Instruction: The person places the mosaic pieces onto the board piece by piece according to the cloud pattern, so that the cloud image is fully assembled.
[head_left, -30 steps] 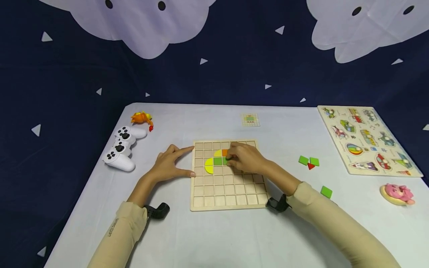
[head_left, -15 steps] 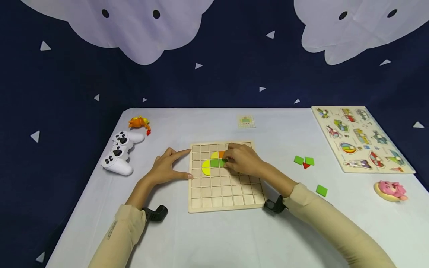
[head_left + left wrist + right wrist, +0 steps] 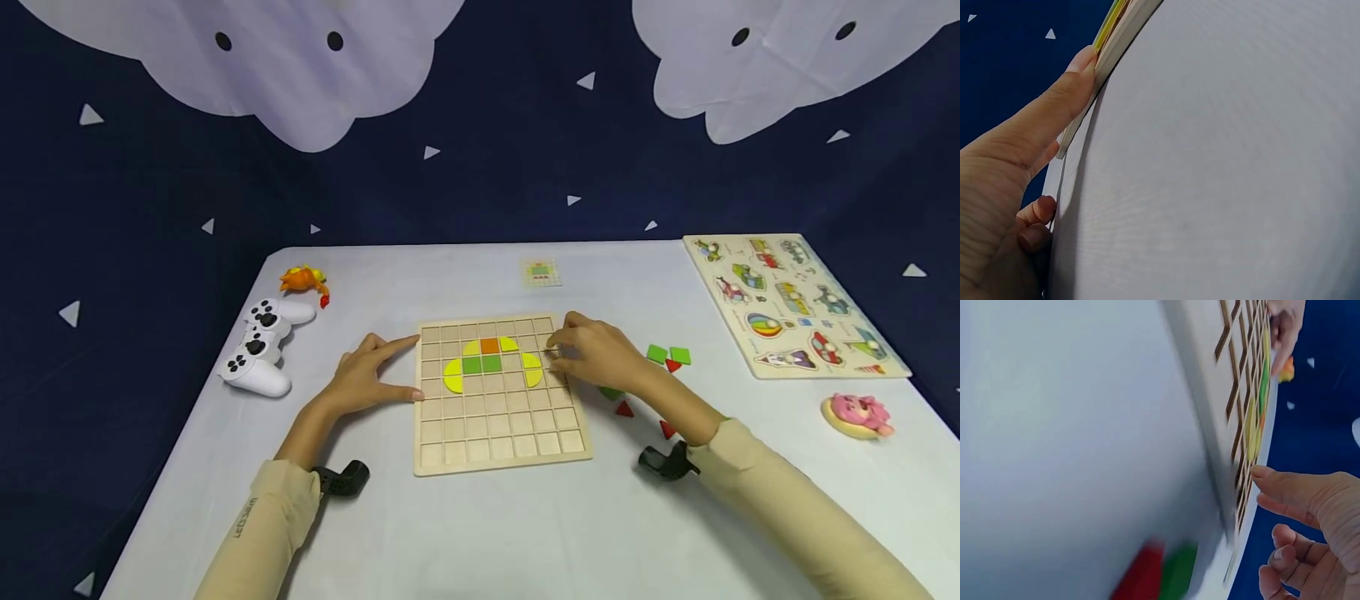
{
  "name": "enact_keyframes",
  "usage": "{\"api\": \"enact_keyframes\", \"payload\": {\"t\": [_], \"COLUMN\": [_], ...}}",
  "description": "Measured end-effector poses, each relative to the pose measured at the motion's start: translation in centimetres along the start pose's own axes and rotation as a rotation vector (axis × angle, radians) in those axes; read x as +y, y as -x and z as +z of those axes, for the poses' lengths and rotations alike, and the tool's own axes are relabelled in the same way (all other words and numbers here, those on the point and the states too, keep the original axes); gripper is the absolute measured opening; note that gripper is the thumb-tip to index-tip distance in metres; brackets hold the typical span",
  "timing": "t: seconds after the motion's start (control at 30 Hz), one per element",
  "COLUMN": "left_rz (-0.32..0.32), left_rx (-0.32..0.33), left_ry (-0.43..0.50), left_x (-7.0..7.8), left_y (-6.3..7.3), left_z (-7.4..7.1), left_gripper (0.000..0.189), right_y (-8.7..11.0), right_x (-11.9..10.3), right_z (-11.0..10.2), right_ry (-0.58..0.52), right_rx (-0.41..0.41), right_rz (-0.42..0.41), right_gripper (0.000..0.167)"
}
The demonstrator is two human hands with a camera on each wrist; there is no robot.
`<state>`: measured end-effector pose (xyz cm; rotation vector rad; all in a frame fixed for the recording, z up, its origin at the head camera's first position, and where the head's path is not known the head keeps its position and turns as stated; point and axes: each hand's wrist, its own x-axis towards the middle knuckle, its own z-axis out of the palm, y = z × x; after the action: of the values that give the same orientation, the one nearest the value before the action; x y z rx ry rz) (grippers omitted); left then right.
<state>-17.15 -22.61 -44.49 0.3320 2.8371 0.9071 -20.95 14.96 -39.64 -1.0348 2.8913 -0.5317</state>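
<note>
A wooden grid board (image 3: 498, 425) lies on the white table. In its upper rows sit yellow rounded pieces (image 3: 453, 377), two green square tiles (image 3: 482, 364) and an orange square tile (image 3: 489, 346). My left hand (image 3: 365, 377) touches the board's left edge with spread thumb and forefinger; the left wrist view shows the thumb (image 3: 1060, 103) against its side. My right hand (image 3: 603, 357) hovers at the board's right edge, thumb and fingers apart with nothing between them. Beneath and beside it lie loose green tiles (image 3: 680, 356) and red triangles (image 3: 625, 409).
A small printed pattern card (image 3: 542, 272) lies behind the board. To the left are a white game controller (image 3: 264, 346) and an orange toy (image 3: 303, 280). A picture puzzle board (image 3: 795, 308) and a pink toy (image 3: 858, 415) are on the right.
My right hand has moved right from the middle of the grid to its right edge, uncovering the second green tile and yellow pieces. My left hand stays at the left edge.
</note>
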Motion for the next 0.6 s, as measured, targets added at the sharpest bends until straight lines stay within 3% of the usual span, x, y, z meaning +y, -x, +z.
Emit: {"api": "enact_keyframes", "payload": {"t": [0.33, 0.6], "left_rz": [-0.001, 0.008], "left_rx": [-0.001, 0.001], "left_ry": [-0.012, -0.015], "left_x": [-0.1, 0.0], "left_y": [0.1, 0.1], "left_z": [-0.1, -0.1], "left_gripper": [0.093, 0.092], "right_y": [4.0, 6.5], "right_x": [5.0, 7.9], "right_z": [-2.2, -3.0], "right_ry": [0.073, 0.084], "right_rx": [0.043, 0.038], "right_rz": [0.195, 0.283], "right_gripper": [0.034, 0.034]}}
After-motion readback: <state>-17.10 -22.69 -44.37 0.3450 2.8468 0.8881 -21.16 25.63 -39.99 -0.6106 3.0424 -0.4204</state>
